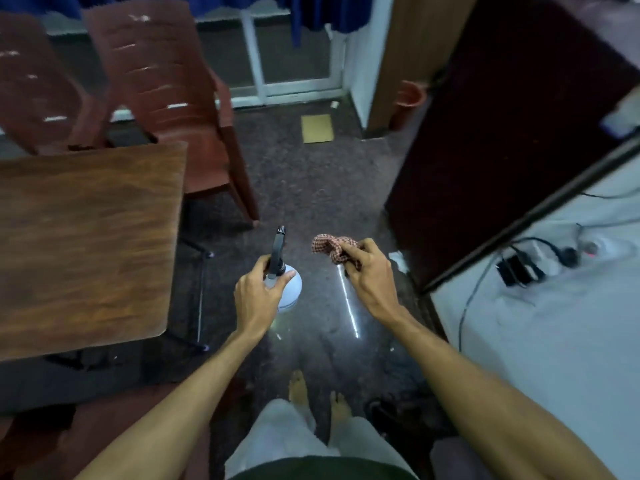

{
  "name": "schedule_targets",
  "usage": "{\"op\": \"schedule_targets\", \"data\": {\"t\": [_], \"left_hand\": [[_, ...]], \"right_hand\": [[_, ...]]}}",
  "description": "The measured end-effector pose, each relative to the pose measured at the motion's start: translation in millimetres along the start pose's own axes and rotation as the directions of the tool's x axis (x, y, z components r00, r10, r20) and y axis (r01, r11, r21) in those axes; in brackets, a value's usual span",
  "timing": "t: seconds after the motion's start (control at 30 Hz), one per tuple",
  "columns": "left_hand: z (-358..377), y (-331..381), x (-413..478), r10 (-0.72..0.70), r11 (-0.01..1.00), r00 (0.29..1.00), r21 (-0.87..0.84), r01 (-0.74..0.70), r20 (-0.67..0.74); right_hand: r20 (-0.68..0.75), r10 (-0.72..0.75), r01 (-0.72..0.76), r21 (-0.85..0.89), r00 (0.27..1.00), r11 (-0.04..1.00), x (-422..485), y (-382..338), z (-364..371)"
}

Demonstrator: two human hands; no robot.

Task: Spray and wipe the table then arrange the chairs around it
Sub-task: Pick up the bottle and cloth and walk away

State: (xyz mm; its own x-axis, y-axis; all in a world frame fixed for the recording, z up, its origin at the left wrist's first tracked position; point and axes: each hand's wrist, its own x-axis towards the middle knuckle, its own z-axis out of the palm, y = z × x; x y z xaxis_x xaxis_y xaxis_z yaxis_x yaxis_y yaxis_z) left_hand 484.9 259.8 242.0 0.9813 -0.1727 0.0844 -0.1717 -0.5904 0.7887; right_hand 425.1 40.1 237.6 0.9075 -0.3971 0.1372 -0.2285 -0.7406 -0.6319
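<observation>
grip of the left hand (258,292) is closed round the neck of a white spray bottle (289,289), held over the floor. a checked cloth (334,249) is bunched in the right hand (369,275). the wooden tabletop (86,237) is seen at left, with two brown chairs (166,98) at its far side.

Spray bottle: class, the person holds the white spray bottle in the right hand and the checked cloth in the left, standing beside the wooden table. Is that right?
Not quite: the hands are swapped. The head view shows the left hand gripping the white spray bottle and the right hand holding the checked cloth. The person does stand beside the wooden table.
</observation>
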Motion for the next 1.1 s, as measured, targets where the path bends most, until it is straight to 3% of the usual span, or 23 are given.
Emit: {"op": "schedule_targets", "data": {"t": [0.13, 0.23, 0.53, 0.73, 0.93, 1.1], "left_hand": [[46, 35, -14, 0.132, 0.991, 0.973, -0.035, -0.127, 0.188], [77, 57, -23, 0.247, 0.969, 0.916, -0.084, -0.233, 0.317], [148, 114, -81, 0.480, 0.873, 0.627, -0.262, -0.412, 0.614], [180, 133, -143, 0.527, 0.825, 0.408, -0.333, -0.457, 0.746], [204, 143, -219, 0.514, 0.800, 0.259, -0.348, -0.488, 0.818], [223, 147, -288, 0.482, 0.788, 0.199, -0.323, -0.524, 0.853]], "right_hand": [[-0.121, 0.175, -0.176, -0.001, 0.977, 0.984, -54, 41, -36], [-0.216, 0.306, -0.317, -0.014, 0.927, 0.948, -91, 61, -57], [-0.447, 0.603, -0.651, 0.058, 0.661, 0.757, -215, 92, -100], [-0.548, 0.685, -0.755, 0.138, 0.481, 0.641, -300, 104, -116], [-0.604, 0.733, -0.818, 0.221, 0.313, 0.531, -394, 122, -130], [-0.599, 0.766, -0.852, 0.254, 0.233, 0.457, -468, 147, -139]]}}
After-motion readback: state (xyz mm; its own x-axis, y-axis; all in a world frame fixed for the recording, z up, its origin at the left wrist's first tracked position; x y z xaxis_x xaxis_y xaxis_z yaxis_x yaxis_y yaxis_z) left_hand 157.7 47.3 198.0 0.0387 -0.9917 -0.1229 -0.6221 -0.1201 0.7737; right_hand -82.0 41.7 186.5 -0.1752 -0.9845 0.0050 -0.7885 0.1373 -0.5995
